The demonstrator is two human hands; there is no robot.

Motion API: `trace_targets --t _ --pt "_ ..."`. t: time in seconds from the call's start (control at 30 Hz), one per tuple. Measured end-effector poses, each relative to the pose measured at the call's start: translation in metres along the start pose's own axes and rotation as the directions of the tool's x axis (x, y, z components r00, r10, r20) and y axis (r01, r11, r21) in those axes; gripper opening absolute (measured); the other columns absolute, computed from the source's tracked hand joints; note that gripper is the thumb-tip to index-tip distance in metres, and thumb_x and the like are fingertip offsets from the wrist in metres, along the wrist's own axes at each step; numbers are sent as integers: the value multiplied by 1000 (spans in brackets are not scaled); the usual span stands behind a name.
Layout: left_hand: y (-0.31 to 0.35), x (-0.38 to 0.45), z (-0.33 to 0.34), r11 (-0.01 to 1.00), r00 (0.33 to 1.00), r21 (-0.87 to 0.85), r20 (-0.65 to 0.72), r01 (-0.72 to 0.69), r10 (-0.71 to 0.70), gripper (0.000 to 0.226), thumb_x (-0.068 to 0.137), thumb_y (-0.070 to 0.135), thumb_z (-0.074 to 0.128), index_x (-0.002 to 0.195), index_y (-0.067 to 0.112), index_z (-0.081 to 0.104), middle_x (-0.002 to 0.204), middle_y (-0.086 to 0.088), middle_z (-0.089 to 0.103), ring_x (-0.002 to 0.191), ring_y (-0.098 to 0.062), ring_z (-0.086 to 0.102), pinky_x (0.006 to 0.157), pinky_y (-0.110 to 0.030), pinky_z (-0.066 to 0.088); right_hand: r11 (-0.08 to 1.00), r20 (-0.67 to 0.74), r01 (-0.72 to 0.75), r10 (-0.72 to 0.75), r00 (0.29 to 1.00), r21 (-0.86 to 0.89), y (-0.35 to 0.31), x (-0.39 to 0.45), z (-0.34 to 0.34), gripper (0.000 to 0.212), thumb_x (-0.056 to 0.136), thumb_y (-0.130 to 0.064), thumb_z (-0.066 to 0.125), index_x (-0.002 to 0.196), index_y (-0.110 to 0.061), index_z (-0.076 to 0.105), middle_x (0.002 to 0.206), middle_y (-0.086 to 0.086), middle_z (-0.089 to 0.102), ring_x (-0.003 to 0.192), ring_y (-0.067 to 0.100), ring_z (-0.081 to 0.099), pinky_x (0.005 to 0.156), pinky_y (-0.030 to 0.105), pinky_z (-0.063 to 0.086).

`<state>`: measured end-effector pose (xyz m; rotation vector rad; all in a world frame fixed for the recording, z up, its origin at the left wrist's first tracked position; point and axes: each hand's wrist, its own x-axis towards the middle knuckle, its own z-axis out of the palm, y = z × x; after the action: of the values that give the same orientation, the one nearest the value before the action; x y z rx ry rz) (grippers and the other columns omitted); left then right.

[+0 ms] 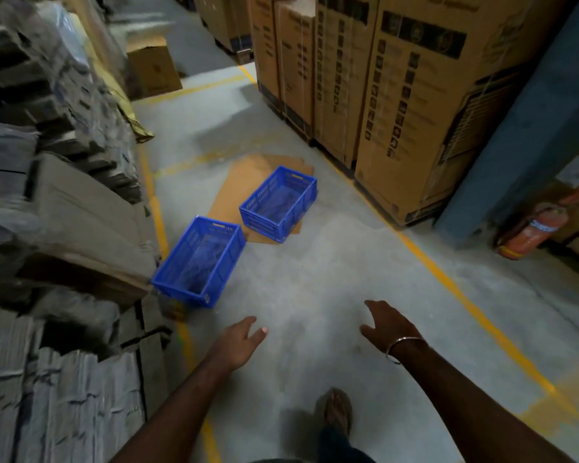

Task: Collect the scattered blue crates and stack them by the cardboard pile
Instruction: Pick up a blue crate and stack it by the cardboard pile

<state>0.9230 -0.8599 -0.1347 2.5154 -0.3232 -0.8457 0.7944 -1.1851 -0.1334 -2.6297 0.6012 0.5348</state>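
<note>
1. Both hands are out in front, over bare concrete floor, and neither holds anything. The left hand has its fingers extended and loosely together; the right hand, with a metal bangle at the wrist, has its fingers spread and relaxed.
2. Two blue crates are in view, both upright, open side up and seemingly empty. The near blue crate sits on the floor with one corner right beside the cardboard pile on the left.
3. The far blue crate rests on a flattened cardboard sheet, a little apart from the near one and further from the pile.
4. Judged from this, stacking has not been done: the crates stand separately, not one on top of the other. The near crate may already be at its place.
5. What is left, as far as shown: fetch the far crate and set it onto the near one. Whether more crates lie out of view cannot be told.
6. Tall printed cartons line the right side; a red fire extinguisher stands further right.
</note>
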Motion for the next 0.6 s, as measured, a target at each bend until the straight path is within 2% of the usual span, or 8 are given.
trace_targets --t 0.13,0.27,0.43,0.6 --pt "37 81 -33 999 998 36 -57 8 -6 60 96 49 54 145 15 46 149 -7 49 135 -23 47 112 -33 35 992 47 6 0 999 -123 0 96 -57 67 91 -46 49 150 -20 29 151 6 35 136 25 38 109 37 37" --pt "54 156 -55 997 987 65 -155 49 -38 55 97 45 53 143 15 49 146 -6 52 128 -23 54 108 -31 38 983 41 18 -11 999 -181 -16 187 -98 60 88 -47 47 142 -23 36 140 5 43 128 26 44 101 39 43" --pt "54 264 -71 992 983 46 -144 118 -111 54 96 46 54 142 18 50 146 -4 51 134 -21 48 111 -33 37 975 115 36 -10 993 -221 -31 312 -126 60 89 -47 48 143 -24 36 144 5 42 132 26 41 105 40 39" --pt "46 370 -111 970 970 13 -17 241 -241 53 97 44 53 141 15 48 144 -8 52 132 -23 49 108 -36 40 961 215 42 18 977 -274 -54 427 -167 60 90 -46 47 145 -23 36 146 6 41 133 27 40 106 41 39"
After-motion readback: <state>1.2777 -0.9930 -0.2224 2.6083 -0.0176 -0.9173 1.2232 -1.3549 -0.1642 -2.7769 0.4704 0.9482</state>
